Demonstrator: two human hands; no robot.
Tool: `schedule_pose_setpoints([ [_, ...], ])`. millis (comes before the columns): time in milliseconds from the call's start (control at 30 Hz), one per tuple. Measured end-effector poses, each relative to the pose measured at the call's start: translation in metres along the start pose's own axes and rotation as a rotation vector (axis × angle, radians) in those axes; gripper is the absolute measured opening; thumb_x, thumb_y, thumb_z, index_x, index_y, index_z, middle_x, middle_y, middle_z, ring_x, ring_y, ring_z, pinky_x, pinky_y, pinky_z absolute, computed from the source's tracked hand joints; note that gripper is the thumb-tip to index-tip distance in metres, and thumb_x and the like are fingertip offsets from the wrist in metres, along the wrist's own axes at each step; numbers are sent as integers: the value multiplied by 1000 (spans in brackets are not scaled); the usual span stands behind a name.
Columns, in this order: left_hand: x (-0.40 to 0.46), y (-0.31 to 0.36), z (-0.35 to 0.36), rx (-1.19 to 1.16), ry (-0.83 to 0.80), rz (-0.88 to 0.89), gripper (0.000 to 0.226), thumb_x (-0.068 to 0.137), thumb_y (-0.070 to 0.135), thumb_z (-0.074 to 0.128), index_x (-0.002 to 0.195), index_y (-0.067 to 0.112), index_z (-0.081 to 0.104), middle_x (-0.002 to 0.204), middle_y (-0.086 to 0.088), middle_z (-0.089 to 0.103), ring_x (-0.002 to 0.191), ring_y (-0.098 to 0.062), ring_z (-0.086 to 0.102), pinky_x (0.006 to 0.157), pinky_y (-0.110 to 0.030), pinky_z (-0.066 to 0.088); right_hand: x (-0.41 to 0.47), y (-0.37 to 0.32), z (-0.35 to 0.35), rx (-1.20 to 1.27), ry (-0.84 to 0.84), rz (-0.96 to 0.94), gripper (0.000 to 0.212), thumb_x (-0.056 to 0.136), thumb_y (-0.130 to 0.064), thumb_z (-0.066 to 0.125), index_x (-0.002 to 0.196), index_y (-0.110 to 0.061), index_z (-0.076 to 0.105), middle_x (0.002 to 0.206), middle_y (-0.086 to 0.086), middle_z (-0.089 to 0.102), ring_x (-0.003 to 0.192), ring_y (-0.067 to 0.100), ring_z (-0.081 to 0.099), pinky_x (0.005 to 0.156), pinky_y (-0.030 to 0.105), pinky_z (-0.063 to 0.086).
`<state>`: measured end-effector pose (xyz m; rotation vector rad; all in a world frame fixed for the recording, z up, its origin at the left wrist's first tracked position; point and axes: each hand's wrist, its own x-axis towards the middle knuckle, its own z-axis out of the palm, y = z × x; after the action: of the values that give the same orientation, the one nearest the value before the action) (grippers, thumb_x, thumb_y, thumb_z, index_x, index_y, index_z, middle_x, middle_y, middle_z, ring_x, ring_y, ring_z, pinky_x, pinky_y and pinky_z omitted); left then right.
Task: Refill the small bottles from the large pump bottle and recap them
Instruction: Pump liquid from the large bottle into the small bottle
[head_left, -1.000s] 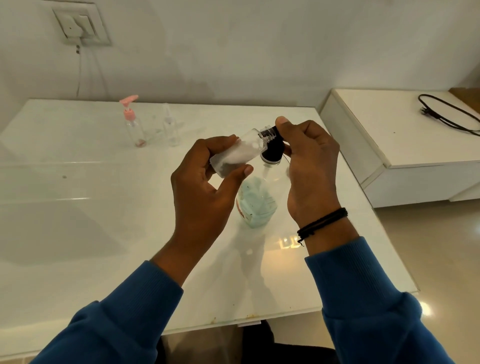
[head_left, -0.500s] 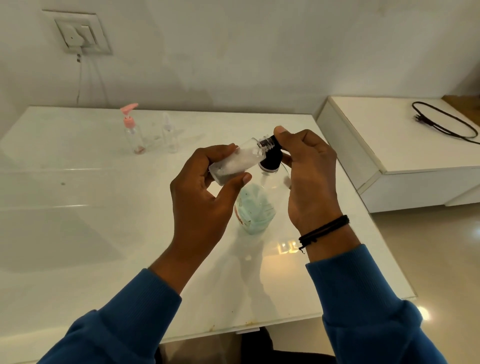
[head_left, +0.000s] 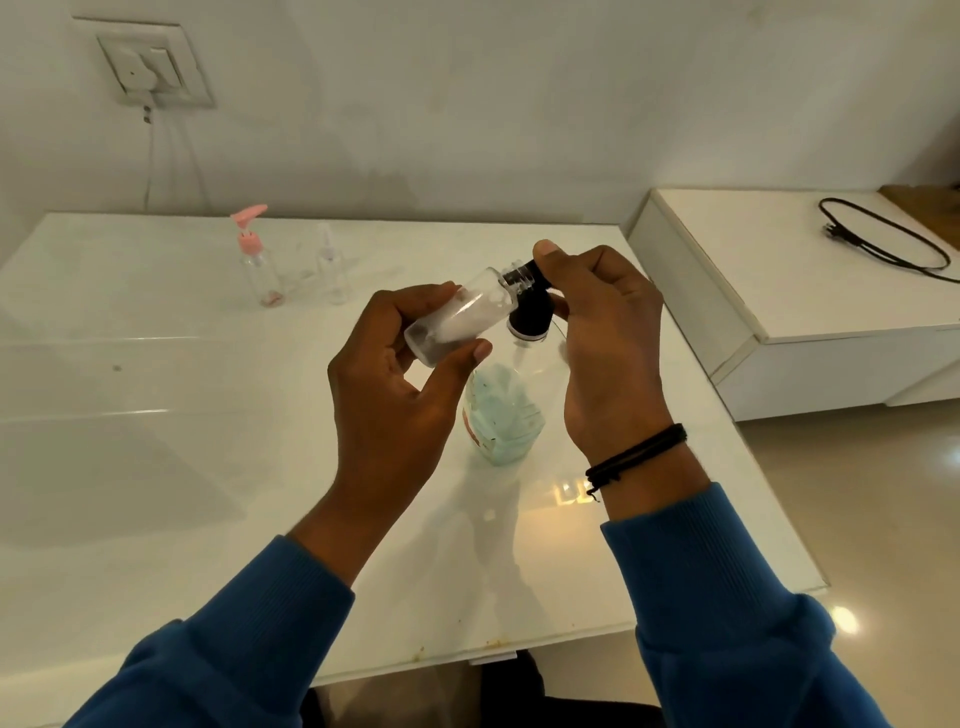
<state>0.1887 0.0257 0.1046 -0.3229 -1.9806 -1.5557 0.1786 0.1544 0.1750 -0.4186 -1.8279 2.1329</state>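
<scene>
My left hand (head_left: 400, 384) grips a small clear bottle (head_left: 460, 319), tilted with its open threaded neck up and to the right against the black pump head (head_left: 532, 312) of the large bottle. White liquid lies inside the small bottle. My right hand (head_left: 602, 332) closes over the pump head, thumb on top. The large clear pump bottle (head_left: 501, 415) stands on the table under my hands, with pale blue-green liquid low in it. No cap for the small bottle is visible.
At the table's far left stand a small pink-pump bottle (head_left: 257, 262) and a small clear spray bottle (head_left: 331, 265). The white glass table (head_left: 156, 415) ends close on the right. A low white cabinet (head_left: 810, 291) with a black cable (head_left: 883, 241) sits beyond.
Both hands keep their hold and stay in the same spot over the large bottle. The view has tilted slightly, so everything sits a little lower in frame.
</scene>
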Motion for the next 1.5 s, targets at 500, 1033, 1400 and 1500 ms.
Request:
schedule_pose_setpoints([
  [500, 2, 1, -1, 6, 9, 3, 43, 84, 17, 81, 120, 13, 58, 115, 21, 58, 111, 8, 59, 89, -10, 50, -2, -2, 4, 34, 7, -56, 28, 95, -10, 66, 69, -8, 55, 77, 9, 60, 56, 2, 53, 51, 6, 44],
  [1033, 2, 0, -1, 5, 13, 4, 43, 84, 12, 81, 121, 5, 60, 114, 17, 58, 111, 7, 59, 89, -11, 51, -3, -3, 6, 44, -5, -58, 29, 96, -11, 66, 70, -7, 54, 74, 8, 59, 51, -1, 52, 50, 7, 44],
  [1400, 3, 1, -3, 9, 12, 19, 43, 83, 13, 81, 120, 7, 60, 114, 21, 57, 110, 8, 58, 88, -10, 50, -3, -3, 7, 40, 0, -91, 30, 96, -8, 65, 70, -4, 51, 61, -1, 54, 46, -1, 49, 47, 6, 42],
  [1500, 3, -1, -3, 2, 10, 10, 43, 83, 13, 82, 120, 5, 61, 114, 15, 60, 110, 2, 61, 89, -12, 51, -3, 0, 8, 21, 11, -109, 36, 96, -7, 65, 65, -8, 48, 57, -5, 50, 47, 0, 47, 48, 6, 41],
])
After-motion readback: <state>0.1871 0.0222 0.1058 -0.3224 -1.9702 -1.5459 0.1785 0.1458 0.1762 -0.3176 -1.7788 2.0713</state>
